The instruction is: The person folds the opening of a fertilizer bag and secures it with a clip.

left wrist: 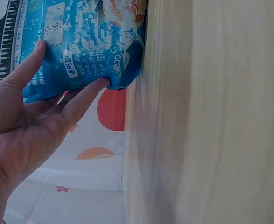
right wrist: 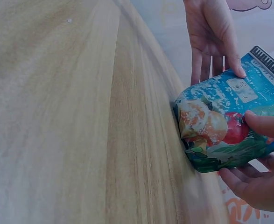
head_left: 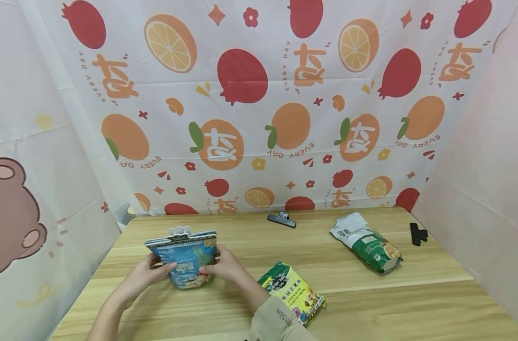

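A blue printed bag (head_left: 185, 266) stands upright at the left of the table, with a black bag clip (head_left: 180, 237) patterned with piano keys across its top edge. My left hand (head_left: 149, 272) holds the bag's left side, thumb on the front and fingers behind and below, as the left wrist view shows. On the other side my right hand (head_left: 225, 266) grips it the same way, its thumb (right wrist: 263, 122) over the printed vegetables. The bag's base is right at the tabletop in the right wrist view.
A yellow and green bag (head_left: 294, 293) lies beside my right forearm. Farther right lies a green and white bag (head_left: 369, 246), its top folded. One dark clip (head_left: 282, 219) is at the table's back edge, another black clip (head_left: 418, 234) near the right edge. Printed curtains surround the table (head_left: 369, 308).
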### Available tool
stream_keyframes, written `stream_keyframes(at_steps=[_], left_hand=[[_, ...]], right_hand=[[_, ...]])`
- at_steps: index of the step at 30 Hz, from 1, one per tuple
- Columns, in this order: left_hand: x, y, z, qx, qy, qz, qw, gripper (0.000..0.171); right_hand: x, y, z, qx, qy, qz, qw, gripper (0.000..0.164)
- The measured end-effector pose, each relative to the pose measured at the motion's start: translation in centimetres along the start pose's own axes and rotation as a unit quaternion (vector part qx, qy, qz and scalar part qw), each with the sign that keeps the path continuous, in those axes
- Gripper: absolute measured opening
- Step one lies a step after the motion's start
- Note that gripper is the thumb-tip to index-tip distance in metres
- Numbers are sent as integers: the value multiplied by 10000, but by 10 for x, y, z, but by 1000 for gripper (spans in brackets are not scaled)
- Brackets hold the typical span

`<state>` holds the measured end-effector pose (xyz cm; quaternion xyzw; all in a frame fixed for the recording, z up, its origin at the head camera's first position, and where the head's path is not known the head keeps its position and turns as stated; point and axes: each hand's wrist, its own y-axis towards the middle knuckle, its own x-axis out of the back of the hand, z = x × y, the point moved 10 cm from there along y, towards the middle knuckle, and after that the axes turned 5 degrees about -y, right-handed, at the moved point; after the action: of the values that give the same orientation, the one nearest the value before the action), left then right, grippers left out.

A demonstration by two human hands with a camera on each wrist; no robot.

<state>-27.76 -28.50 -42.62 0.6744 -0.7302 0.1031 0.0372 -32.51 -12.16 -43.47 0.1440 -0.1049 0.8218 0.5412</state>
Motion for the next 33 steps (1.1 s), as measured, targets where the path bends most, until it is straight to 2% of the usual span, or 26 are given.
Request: stream_keyframes(at_steps=[6, 15, 24, 33], left_hand=[[2, 2, 2, 85, 27, -18, 10000, 70], [5, 8, -2, 157, 690, -282, 9971, 67], [-6, 16, 0, 265, 218, -55, 9994, 69], [-5, 21, 6, 533, 196, -133, 9983, 82]], right_hand=[[-1, 1, -1, -98, 96, -24, 9999, 49], [-2, 6, -10, -180, 296, -128, 9993, 45], [-3, 9, -15, -258, 618, -219, 9975, 45], [-6, 11, -17, -267, 832, -170, 9960, 44]])
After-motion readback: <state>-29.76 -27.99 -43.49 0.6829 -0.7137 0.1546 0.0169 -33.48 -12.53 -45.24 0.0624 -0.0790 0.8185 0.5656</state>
